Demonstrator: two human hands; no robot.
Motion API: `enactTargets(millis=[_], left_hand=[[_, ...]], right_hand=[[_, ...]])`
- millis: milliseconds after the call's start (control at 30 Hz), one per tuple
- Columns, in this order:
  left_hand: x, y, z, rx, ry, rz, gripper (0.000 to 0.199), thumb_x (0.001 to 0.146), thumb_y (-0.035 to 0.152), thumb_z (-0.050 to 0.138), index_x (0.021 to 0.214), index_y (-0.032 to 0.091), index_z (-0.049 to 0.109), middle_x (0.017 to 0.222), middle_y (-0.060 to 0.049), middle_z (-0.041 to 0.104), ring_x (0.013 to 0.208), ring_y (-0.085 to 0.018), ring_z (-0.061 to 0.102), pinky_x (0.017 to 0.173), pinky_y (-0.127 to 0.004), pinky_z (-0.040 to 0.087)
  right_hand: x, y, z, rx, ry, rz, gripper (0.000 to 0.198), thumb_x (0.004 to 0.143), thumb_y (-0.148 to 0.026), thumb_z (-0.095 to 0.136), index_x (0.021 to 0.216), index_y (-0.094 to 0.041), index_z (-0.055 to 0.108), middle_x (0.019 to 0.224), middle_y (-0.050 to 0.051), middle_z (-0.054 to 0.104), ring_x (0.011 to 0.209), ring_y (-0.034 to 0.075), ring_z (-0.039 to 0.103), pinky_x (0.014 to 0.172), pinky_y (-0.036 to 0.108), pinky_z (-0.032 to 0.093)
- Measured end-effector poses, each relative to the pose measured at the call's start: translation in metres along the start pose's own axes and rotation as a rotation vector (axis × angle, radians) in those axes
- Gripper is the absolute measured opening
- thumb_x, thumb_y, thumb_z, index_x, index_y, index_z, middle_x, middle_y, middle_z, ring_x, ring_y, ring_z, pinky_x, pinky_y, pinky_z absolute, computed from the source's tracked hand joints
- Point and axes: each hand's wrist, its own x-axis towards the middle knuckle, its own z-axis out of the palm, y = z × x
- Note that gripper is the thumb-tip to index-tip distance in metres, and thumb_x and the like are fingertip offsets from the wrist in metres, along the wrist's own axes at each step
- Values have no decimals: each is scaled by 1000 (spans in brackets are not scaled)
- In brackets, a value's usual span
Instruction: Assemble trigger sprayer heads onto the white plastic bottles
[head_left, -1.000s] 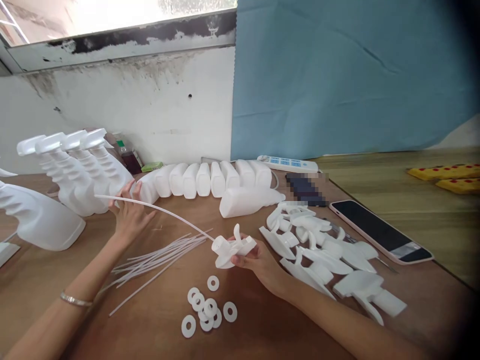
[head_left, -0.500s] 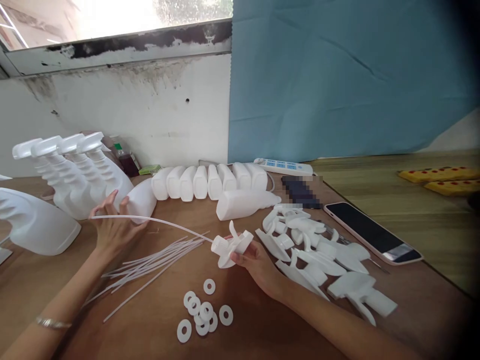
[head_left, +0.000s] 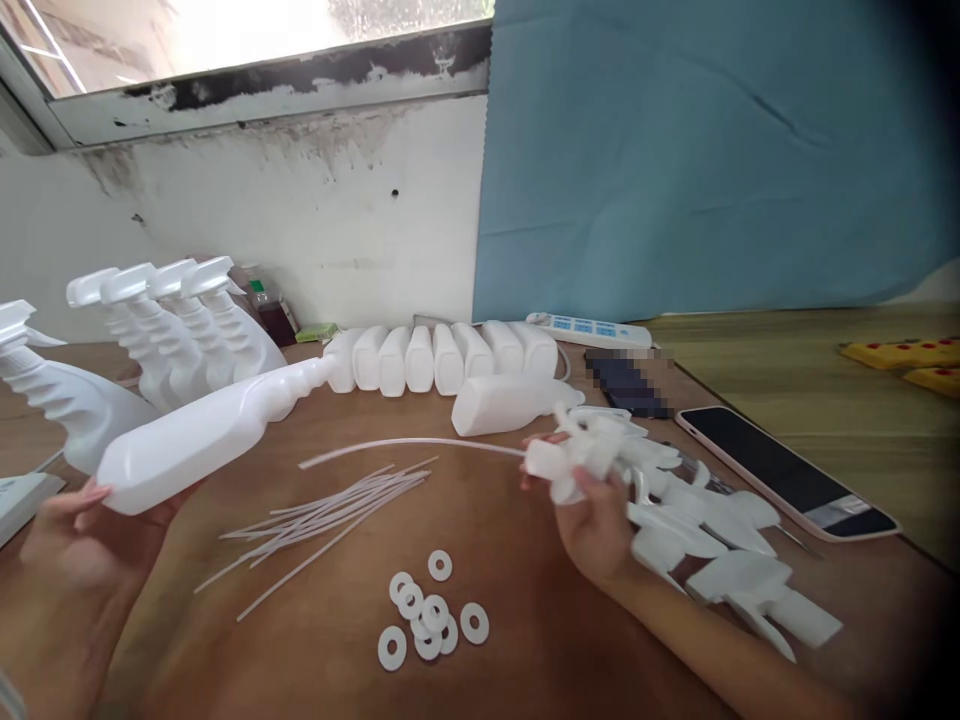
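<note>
My left hand (head_left: 97,545) grips a white plastic bottle (head_left: 195,435) by its base end, the bottle tilted with its narrow neck pointing right. In my right hand (head_left: 592,515) is a white trigger spray head (head_left: 574,455), slightly blurred, with a thin dip tube (head_left: 412,442) reaching left from it. The tube's free end hangs above a bundle of loose tubes (head_left: 330,515) on the table. White ring washers (head_left: 427,615) lie in a small group nearer to me. More spray heads (head_left: 697,520) are heaped beside my right hand.
Several bottles (head_left: 450,360) lie in a row along the wall, with another bottle (head_left: 510,403) in front. Assembled spray bottles (head_left: 180,330) stand at the left. A phone (head_left: 787,470), a dark pixelated device (head_left: 626,383) and a power strip (head_left: 589,330) lie at the right.
My left hand has picked up a bottle from the row's left end and brought it left and nearer. My right hand has moved right with the spray head and tube.
</note>
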Motion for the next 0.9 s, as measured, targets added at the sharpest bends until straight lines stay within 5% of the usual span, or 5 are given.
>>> enactTargets(millis=[133,300,567,900], left_hand=[[30,3,24,-596,-101,-405,37,79,35,32,101,15,53,98,-6,65,98,-26,57,80,-40,53],[56,-5,63,-1023,-18,-611,35,61,23,39,89,12,55,81,-10,66,76,-25,64,55,-36,56],[55,-42,67,-1072,72,-652,34,54,20,39,83,12,55,77,-10,64,69,-26,64,46,-36,54],[47,-37,72,-1066,20,-666,35,58,19,40,86,11,58,77,-10,67,66,-24,65,45,-34,54]], right_hand=[[27,-35,-2,98,261,-147,18,66,-29,52,81,-22,60,76,3,62,64,18,59,47,29,47],[54,-53,-19,110,470,-278,19,51,-30,51,66,-22,58,61,0,57,54,17,56,40,27,45],[52,-40,-30,34,460,-205,12,54,-29,50,63,-22,54,58,1,60,48,15,55,43,28,45],[42,-28,-21,-53,393,-191,16,59,-29,53,70,-18,57,58,1,62,49,17,57,43,28,45]])
